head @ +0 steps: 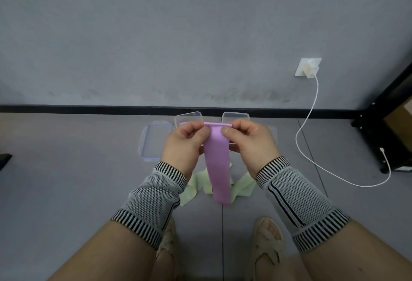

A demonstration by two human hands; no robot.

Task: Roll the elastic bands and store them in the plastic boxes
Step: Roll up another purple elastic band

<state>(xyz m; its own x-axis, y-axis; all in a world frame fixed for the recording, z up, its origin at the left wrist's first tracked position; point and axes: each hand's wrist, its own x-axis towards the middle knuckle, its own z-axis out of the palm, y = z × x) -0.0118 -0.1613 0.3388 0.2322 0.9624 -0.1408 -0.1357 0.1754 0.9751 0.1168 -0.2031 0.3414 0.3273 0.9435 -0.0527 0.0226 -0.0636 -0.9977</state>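
A purple elastic band (pixel 217 164) hangs down in front of me, its top edge folded over into a small roll. My left hand (pixel 186 144) pinches the left end of that top edge and my right hand (pixel 249 142) pinches the right end. Pale green elastic bands (pixel 243 188) lie loose on the grey floor under the purple one. Two clear plastic boxes stand by the wall's base: the left box (pixel 188 117) and the right box (pixel 235 116), both partly hidden behind my hands.
A clear lid with a blue rim (pixel 153 141) lies left of the boxes; a second lid (pixel 273 132) shows right of my right hand. A white charger cable (pixel 312 111) runs from a wall socket (pixel 308 67) across the floor. A black metal frame (pixel 379 124) stands at the right.
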